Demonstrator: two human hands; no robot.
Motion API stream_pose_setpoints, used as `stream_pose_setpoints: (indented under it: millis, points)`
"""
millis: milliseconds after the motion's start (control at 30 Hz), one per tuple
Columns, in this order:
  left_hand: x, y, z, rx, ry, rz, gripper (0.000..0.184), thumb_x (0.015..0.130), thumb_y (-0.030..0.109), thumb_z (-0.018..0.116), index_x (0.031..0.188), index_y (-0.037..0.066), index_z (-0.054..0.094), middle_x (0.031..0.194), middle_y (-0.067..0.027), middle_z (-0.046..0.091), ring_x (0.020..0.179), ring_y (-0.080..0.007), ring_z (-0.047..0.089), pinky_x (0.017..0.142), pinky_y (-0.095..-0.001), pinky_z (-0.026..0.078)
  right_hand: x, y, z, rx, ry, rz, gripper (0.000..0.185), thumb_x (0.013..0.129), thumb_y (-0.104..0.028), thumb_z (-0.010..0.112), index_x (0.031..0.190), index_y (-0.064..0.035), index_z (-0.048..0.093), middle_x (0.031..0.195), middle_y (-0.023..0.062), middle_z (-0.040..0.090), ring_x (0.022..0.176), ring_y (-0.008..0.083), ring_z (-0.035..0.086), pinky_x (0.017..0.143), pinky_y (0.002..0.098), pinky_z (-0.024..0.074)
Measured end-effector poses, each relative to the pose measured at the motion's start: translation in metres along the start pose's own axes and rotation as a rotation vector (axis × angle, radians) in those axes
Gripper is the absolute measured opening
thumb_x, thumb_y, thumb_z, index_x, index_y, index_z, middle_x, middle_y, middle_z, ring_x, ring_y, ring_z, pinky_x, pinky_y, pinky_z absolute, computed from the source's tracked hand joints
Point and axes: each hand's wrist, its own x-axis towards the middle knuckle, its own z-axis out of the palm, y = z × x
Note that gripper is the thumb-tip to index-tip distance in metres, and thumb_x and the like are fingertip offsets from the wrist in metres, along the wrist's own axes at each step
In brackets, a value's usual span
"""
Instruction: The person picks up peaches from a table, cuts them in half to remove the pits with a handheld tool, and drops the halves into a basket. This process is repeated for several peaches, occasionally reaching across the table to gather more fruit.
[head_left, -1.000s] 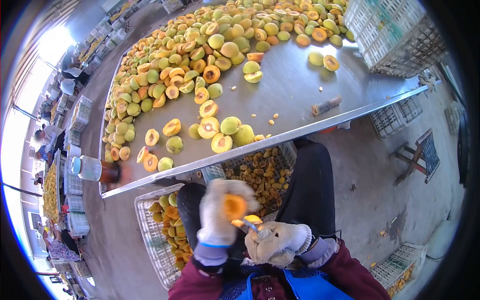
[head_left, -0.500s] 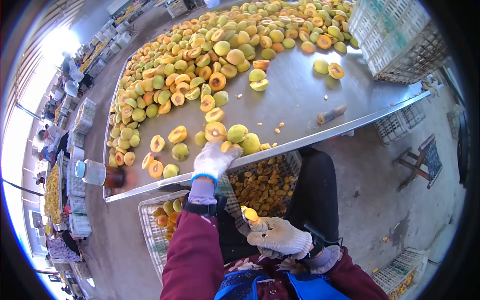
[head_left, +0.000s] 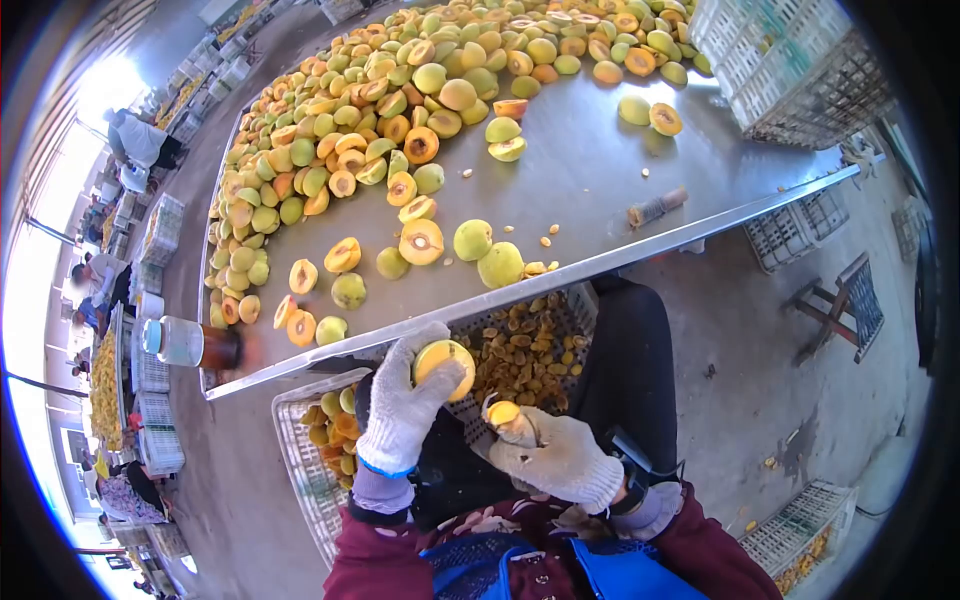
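Note:
My left hand (head_left: 400,400), in a white knit glove, grips a cut peach half (head_left: 445,368) just below the table edge. Its yellow-orange cut side shows partly, with the thumb across it. To its right and a little lower, my right hand (head_left: 560,465), also gloved, is closed around a small tool (head_left: 503,412) with a curved metal edge and a yellow part at its tip; most of the tool is hidden. Beneath the hands stands a crate of brownish cut pieces (head_left: 525,350). Another crate (head_left: 300,440), holding peach pieces, is at the left.
A metal table (head_left: 590,150) carries a large heap of halved peaches (head_left: 400,110), loose pits and a wrapped stick-like object (head_left: 657,207). A jar of dark liquid (head_left: 205,345) is near its left corner, a white crate (head_left: 780,70) at right. A folding stool (head_left: 845,305) stands on the floor.
My left hand has come back from the tabletop to below the edge, bringing a peach half with it. My right hand stays nearly in place with the tool.

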Motion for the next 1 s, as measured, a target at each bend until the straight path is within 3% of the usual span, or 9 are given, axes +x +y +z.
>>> stream_pose_setpoints:
  millis: [233, 367, 433, 633, 700, 767, 833, 900, 1000]
  points:
    - [-0.032, 0.006, 0.025, -0.516, -0.087, -0.076, 0.037, 0.093, 0.018, 0.061, 0.125, 0.001, 0.053, 0.112, -0.0046, 0.060, 0.103, -0.0126, 0.056, 0.094, -0.0283, 0.043, -0.007, 0.001, 0.008, 0.151, 0.293, -0.186, 0.037, 0.080, -0.036, 0.070, 0.108, -0.0136, 0.061, 0.085, 0.0139, 0.068, 0.078, 0.0331, 0.068, 0.067, 0.0406, 0.0530]
    - [-0.038, 0.004, 0.032, -0.150, -0.108, -0.026, 0.032, 0.096, 0.015, 0.056, 0.124, 0.000, 0.054, 0.112, -0.0062, 0.060, 0.103, -0.0116, 0.055, 0.092, -0.0278, 0.044, 0.003, 0.004, 0.012, 0.171, 0.664, -0.445, 0.039, 0.079, -0.029, 0.074, 0.113, -0.0137, 0.061, 0.082, 0.0139, 0.068, 0.073, 0.0295, 0.069, 0.064, 0.0376, 0.0545]
    - [-0.043, 0.004, 0.037, -0.055, -0.195, -0.030, 0.034, 0.100, 0.023, 0.051, 0.126, 0.002, 0.052, 0.120, -0.0058, 0.058, 0.111, -0.0128, 0.052, 0.100, -0.0301, 0.039, 0.004, 0.009, 0.012, 0.153, 0.618, -0.432, 0.043, 0.079, -0.026, 0.075, 0.118, -0.0140, 0.060, 0.084, 0.0122, 0.069, 0.073, 0.0287, 0.069, 0.064, 0.0368, 0.0552]
    - [-0.043, -0.017, 0.044, 0.081, -0.107, -0.023, 0.032, 0.097, 0.018, 0.056, 0.123, 0.000, 0.055, 0.109, -0.0069, 0.063, 0.099, -0.0160, 0.059, 0.090, -0.0281, 0.046, -0.001, 0.009, 0.010, -0.006, 0.513, -0.386, 0.036, 0.076, -0.022, 0.076, 0.107, -0.0109, 0.062, 0.085, 0.0131, 0.069, 0.079, 0.0308, 0.069, 0.069, 0.0361, 0.0552]
    - [-0.035, -0.016, 0.040, -0.103, 0.143, -0.024, 0.027, 0.098, 0.020, 0.053, 0.119, 0.003, 0.057, 0.107, -0.0076, 0.064, 0.097, -0.0134, 0.060, 0.086, -0.0259, 0.048, -0.003, 0.007, 0.010, -0.031, 0.407, -0.271, 0.038, 0.077, -0.028, 0.074, 0.109, -0.0128, 0.059, 0.081, 0.0127, 0.068, 0.075, 0.0317, 0.069, 0.064, 0.0383, 0.0544]
    - [-0.036, -0.001, 0.020, -0.396, 0.087, 0.035, 0.034, 0.093, 0.024, 0.062, 0.117, 0.002, 0.057, 0.100, -0.0122, 0.065, 0.087, -0.0169, 0.064, 0.077, -0.0304, 0.052, 0.000, 0.009, 0.007, -0.142, 0.398, -0.210, 0.037, 0.080, -0.034, 0.070, 0.109, -0.0138, 0.057, 0.076, 0.0124, 0.067, 0.070, 0.0317, 0.068, 0.060, 0.0403, 0.0534]
    - [-0.052, 0.019, 0.022, -0.338, 0.090, 0.181, 0.038, 0.083, 0.018, 0.072, 0.114, 0.002, 0.058, 0.105, -0.0117, 0.066, 0.089, -0.0166, 0.063, 0.079, -0.0302, 0.052, 0.001, 0.012, 0.009, -0.248, 0.372, -0.143, 0.038, 0.083, -0.039, 0.066, 0.109, -0.0148, 0.055, 0.071, 0.0121, 0.067, 0.065, 0.0316, 0.067, 0.057, 0.0423, 0.0524]
    - [-0.036, 0.021, 0.020, 0.490, 0.021, 0.768, 0.043, 0.076, 0.017, 0.077, 0.114, 0.007, 0.058, 0.107, -0.0103, 0.065, 0.089, -0.0230, 0.064, 0.076, -0.0334, 0.053, 0.001, 0.014, 0.013, -0.281, 0.415, -0.294, 0.040, 0.083, -0.041, 0.066, 0.110, -0.0152, 0.053, 0.064, 0.0124, 0.065, 0.060, 0.0325, 0.066, 0.055, 0.0432, 0.0517]
    - [-0.028, 0.024, 0.031, 0.811, 0.205, 0.708, 0.040, 0.071, 0.008, 0.078, 0.107, 0.005, 0.061, 0.101, -0.0128, 0.064, 0.090, -0.0292, 0.062, 0.080, -0.0389, 0.051, 0.001, 0.014, 0.014, -0.379, 0.397, -0.269, 0.039, 0.082, -0.041, 0.067, 0.108, -0.0152, 0.054, 0.064, 0.0121, 0.065, 0.060, 0.0331, 0.066, 0.054, 0.0442, 0.0512]
